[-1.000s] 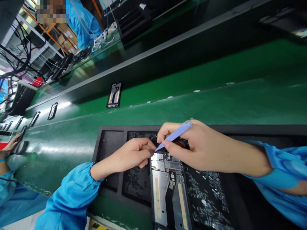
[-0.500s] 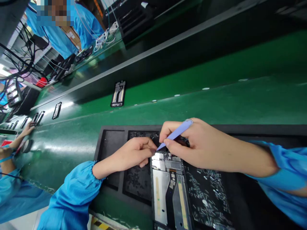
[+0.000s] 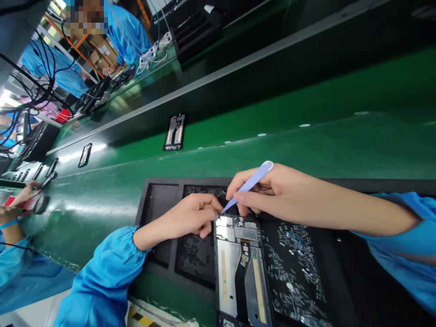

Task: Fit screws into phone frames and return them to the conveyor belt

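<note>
An opened phone (image 3: pixel 242 268) lies lengthwise before me, its metal frame, circuit board and black flex cable exposed. My right hand (image 3: pixel 262 193) is closed around lavender-blue tweezers (image 3: pixel 252 180), which slant down to the left, the tip at the phone's top left corner. Right by that tip are the pinched thumb and finger of my left hand (image 3: pixel 194 215). Whatever may be between them is too small or hidden to make out. Beneath the phone sits a black compartmented tray (image 3: pixel 159 202); its right compartment holds a scatter of small clear and silvery pieces (image 3: pixel 301 268).
Another opened phone (image 3: pixel 175 131) lies on the green bench (image 3: pixel 119 190) beyond the tray, with several more phones along the left. At far left a co-worker's hand (image 3: pixel 27 193) reaches to a phone near a round black object (image 3: pixel 41 205). A black rack (image 3: pixel 194 38) stands across the bench.
My right wrist has turned slightly and the tweezers' top end sits a little higher, while their tip stays at the phone's corner. My left hand has barely moved. The view has shifted slightly.
</note>
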Tool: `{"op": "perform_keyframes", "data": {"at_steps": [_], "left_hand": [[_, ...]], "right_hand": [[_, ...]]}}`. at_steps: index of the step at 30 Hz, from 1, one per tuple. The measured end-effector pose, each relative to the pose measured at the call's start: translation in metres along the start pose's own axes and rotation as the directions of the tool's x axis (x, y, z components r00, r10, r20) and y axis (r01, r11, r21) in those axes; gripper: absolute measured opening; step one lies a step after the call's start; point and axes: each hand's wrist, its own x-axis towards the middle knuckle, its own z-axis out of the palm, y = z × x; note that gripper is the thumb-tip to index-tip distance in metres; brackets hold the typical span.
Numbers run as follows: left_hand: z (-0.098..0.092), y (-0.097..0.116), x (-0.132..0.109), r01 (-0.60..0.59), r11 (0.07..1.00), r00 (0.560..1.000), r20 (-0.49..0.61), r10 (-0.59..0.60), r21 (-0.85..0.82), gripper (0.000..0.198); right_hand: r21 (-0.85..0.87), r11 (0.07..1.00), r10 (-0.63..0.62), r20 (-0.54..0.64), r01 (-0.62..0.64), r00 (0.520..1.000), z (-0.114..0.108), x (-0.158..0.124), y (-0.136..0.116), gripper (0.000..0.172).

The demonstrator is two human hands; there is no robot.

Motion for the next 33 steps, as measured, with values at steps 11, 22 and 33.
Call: {"op": "perform_keyframes", "data": {"at_steps": [11, 22, 33], "left_hand": [[0.002, -0.008, -0.011, -0.167, 0.982, 0.981, -0.084, 0.175, 0.09, 0.007], [0.012, -0.005, -0.013, -0.289, 0.844, 0.888, -0.203, 0.413, 0.451, 0.008], [0.015, -0.008, -0.024, -0.274, 0.633, 0.838, -0.144, 0.527, 0.724, 0.008]], "right_hand": [[-0.062, 0.992, -0.101, 0.066, 0.105, 0.993, -0.009, -0.012, 0.006, 0.021], [-0.019, 0.987, -0.16, 0.044, 0.161, 0.986, -0.013, -0.022, 0.006, 0.021], [0.016, 0.999, -0.032, -0.059, 0.033, 0.998, -0.013, -0.019, 0.019, 0.023]]}}
